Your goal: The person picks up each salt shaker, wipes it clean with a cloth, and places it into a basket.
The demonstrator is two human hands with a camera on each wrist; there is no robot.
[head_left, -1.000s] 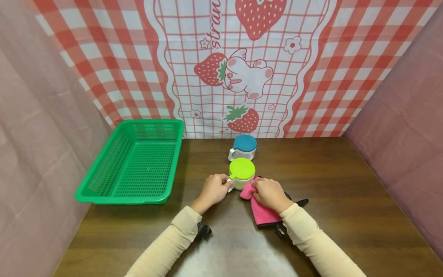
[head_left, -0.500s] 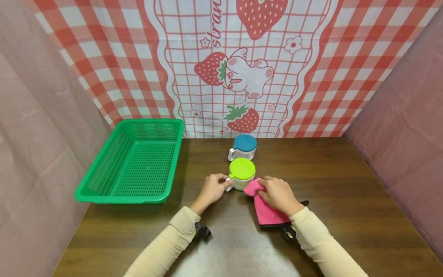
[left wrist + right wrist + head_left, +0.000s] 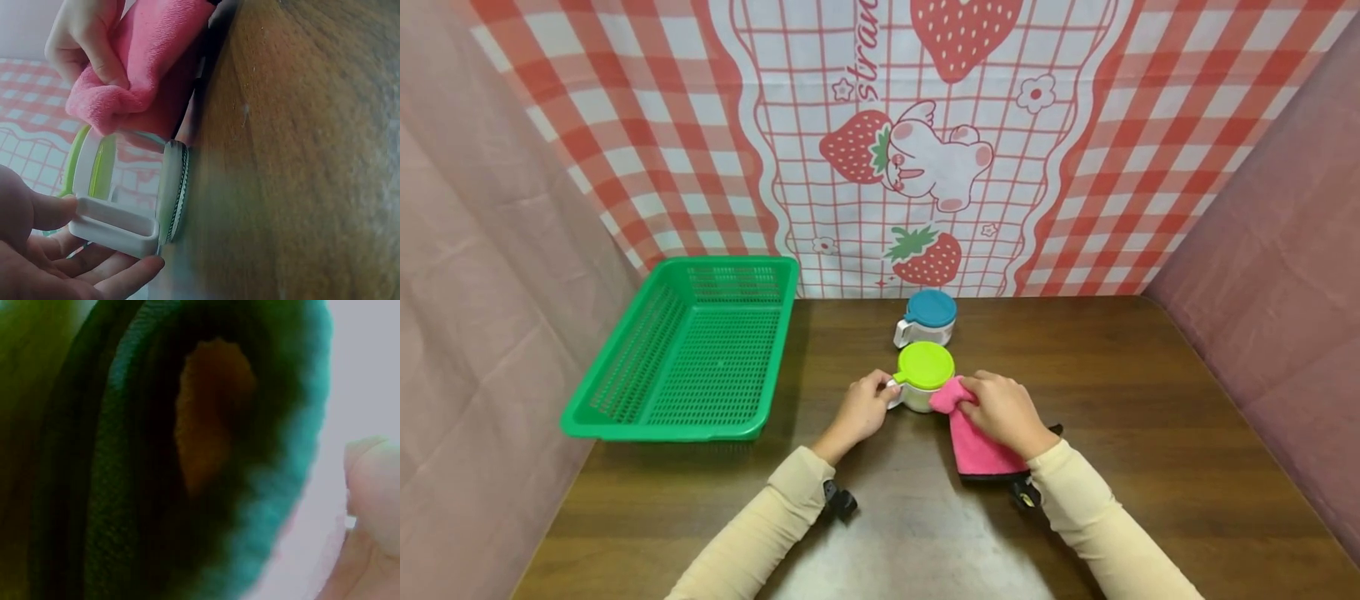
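A clear jar with a lime-green lid (image 3: 926, 366) stands upright on the table. My left hand (image 3: 860, 416) pinches its white handle (image 3: 115, 226), thumb on top and fingers beneath in the left wrist view. My right hand (image 3: 1006, 415) grips a pink cloth (image 3: 981, 446) with a dark edge. A bunched part of the cloth (image 3: 107, 103) lies against the jar's side, across from the handle. In the right wrist view, dark and blurred folds fill most of the picture, with part of a hand (image 3: 378, 500) at the right edge.
A second jar with a blue lid (image 3: 931, 308) stands just behind the green-lidded one, its handle to the left. A green basket (image 3: 778, 350) with slotted walls sits on the left of the wooden table (image 3: 1120, 383). A checked cloth (image 3: 700, 125) hangs behind.
My right hand and the pink cloth first shifted right, then slightly back toward the wall side, with the cloth staying by the jar. My left hand keeps hold of the handle, nearly still.
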